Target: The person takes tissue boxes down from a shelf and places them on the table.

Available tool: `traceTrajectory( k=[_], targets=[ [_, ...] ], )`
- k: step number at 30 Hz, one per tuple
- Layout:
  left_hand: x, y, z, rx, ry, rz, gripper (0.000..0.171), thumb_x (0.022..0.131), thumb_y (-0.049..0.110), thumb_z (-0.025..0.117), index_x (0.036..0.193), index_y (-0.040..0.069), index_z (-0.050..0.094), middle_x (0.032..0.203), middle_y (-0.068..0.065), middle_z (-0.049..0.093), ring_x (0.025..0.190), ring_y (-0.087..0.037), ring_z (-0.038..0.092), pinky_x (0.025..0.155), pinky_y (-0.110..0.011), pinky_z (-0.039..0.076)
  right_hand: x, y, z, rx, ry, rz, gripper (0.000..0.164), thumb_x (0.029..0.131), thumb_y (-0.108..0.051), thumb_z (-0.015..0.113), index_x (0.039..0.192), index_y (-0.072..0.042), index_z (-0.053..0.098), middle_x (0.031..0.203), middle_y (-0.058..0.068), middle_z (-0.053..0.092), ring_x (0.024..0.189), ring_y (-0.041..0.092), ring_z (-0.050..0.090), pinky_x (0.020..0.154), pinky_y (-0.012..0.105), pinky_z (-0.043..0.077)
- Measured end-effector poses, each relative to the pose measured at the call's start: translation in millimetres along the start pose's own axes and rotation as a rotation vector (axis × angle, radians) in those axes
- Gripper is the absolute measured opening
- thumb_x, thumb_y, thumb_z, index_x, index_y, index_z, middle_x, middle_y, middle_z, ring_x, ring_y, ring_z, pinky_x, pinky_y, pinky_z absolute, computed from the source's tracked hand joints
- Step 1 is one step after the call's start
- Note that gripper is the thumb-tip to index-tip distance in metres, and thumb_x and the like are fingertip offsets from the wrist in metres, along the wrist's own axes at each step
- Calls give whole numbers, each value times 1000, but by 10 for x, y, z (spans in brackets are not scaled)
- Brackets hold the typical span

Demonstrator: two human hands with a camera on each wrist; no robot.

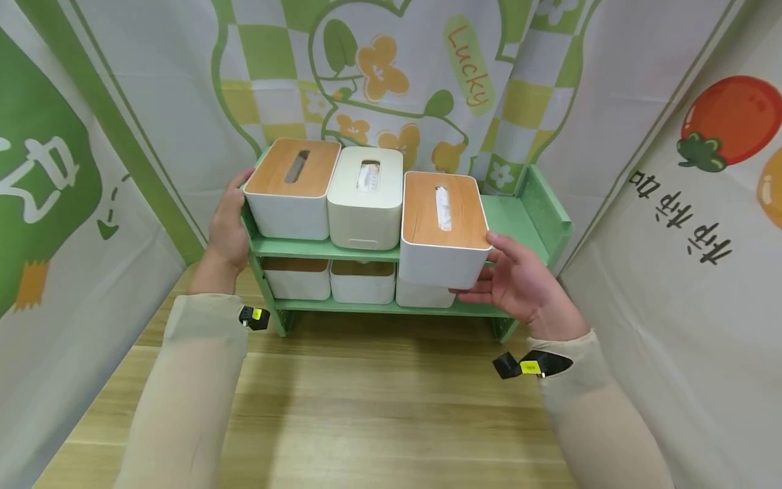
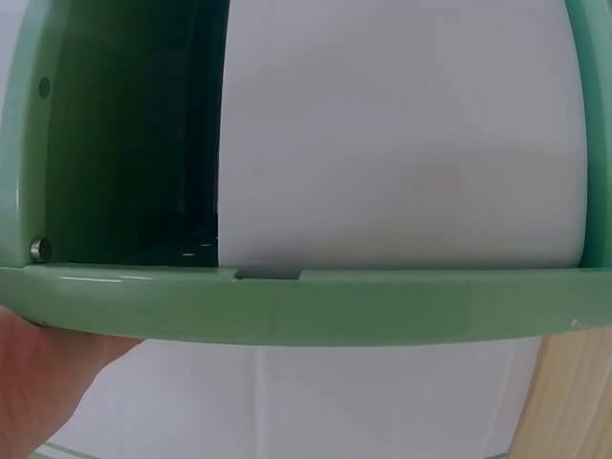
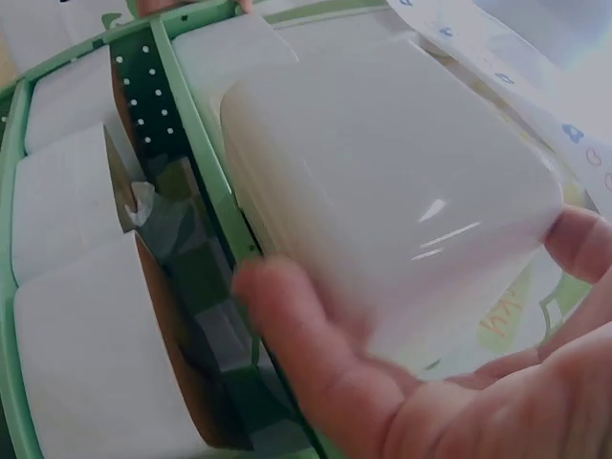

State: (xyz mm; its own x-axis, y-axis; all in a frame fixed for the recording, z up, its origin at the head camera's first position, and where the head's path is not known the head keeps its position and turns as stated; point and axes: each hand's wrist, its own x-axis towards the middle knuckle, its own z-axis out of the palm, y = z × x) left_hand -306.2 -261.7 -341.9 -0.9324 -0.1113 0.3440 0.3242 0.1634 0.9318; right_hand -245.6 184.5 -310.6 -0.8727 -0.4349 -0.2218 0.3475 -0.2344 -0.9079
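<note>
My right hand [image 1: 525, 285] holds a white tissue box with a wood-look lid [image 1: 449, 231] by its right side, thumb near the top corner and fingers by the base. The box juts past the front edge of the green two-tier shelf [image 1: 519, 221]. A white tissue [image 1: 444, 209] shows in its slot. In the right wrist view, the white box wall [image 3: 382, 182] lies between thumb and fingers. My left hand [image 1: 229, 227] grips the shelf's left end; the end panel [image 2: 382, 306] hides most of its fingers in the left wrist view.
A cream tissue box [image 1: 364, 217] and another wood-lidded box [image 1: 287, 210] stand left on the top tier. Several white boxes, such as this one [image 1: 363, 285], line the lower tier. Printed curtains [image 1: 672, 305] hang around the shelf, above wood-look flooring [image 1: 366, 407].
</note>
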Motion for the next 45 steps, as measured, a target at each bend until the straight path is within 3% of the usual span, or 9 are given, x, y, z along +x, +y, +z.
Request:
traceTrajectory(
  k=[5, 9, 12, 18, 24, 32, 45],
  targets=[
    [1, 24, -1, 3, -1, -13, 57, 104, 41, 17, 158, 29, 29, 160, 2, 25, 143, -19, 21, 115, -41, 14, 32, -113, 25, 8, 19, 44, 86, 99, -58, 47, 159, -6, 12, 138, 29, 43, 118, 38, 55, 100, 56, 41],
    [-2, 24, -7, 9, -1, -18, 57, 103, 40, 17, 158, 29, 28, 161, 3, 24, 144, -19, 21, 115, -41, 13, 90, -167, 38, -10, 38, 61, 83, 99, -52, 52, 159, -12, 12, 146, 30, 34, 124, 41, 47, 99, 55, 41],
    [-4, 20, -6, 14, -5, -18, 57, 103, 39, 17, 158, 29, 29, 161, 2, 24, 144, -20, 21, 115, -42, 14, 81, -160, 29, -40, 46, 54, 79, 100, -45, 54, 158, -12, 13, 145, 29, 36, 121, 42, 50, 96, 54, 44],
    [-12, 19, 1, 21, -7, -20, 57, 103, 40, 17, 158, 30, 29, 161, 2, 24, 144, -20, 21, 114, -42, 15, 0, -113, 14, -50, 41, 60, 78, 100, -48, 53, 158, -10, 16, 139, 29, 44, 113, 37, 58, 90, 50, 49],
    [-6, 23, 6, 20, -6, -13, 57, 103, 40, 16, 158, 28, 29, 161, 1, 24, 144, -21, 20, 115, -41, 14, 19, -141, 10, -20, 14, 121, 85, 100, -56, 49, 158, -4, 15, 141, 30, 42, 119, 37, 55, 98, 51, 44],
    [-8, 17, 0, -1, 4, -20, 58, 103, 39, 17, 158, 27, 29, 161, 1, 24, 144, -19, 20, 114, -39, 15, 44, -165, 11, -61, 5, 109, 76, 100, -50, 52, 154, -3, 26, 117, 21, 66, 105, 34, 64, 89, 52, 49],
    [15, -7, 8, 3, 0, -31, 58, 103, 40, 16, 159, 29, 28, 162, 2, 22, 144, -19, 19, 115, -40, 14, 2, -204, -31, -113, -13, 153, 84, 100, -56, 45, 155, 1, 20, 119, 21, 65, 109, 36, 62, 93, 48, 48]
  ],
)
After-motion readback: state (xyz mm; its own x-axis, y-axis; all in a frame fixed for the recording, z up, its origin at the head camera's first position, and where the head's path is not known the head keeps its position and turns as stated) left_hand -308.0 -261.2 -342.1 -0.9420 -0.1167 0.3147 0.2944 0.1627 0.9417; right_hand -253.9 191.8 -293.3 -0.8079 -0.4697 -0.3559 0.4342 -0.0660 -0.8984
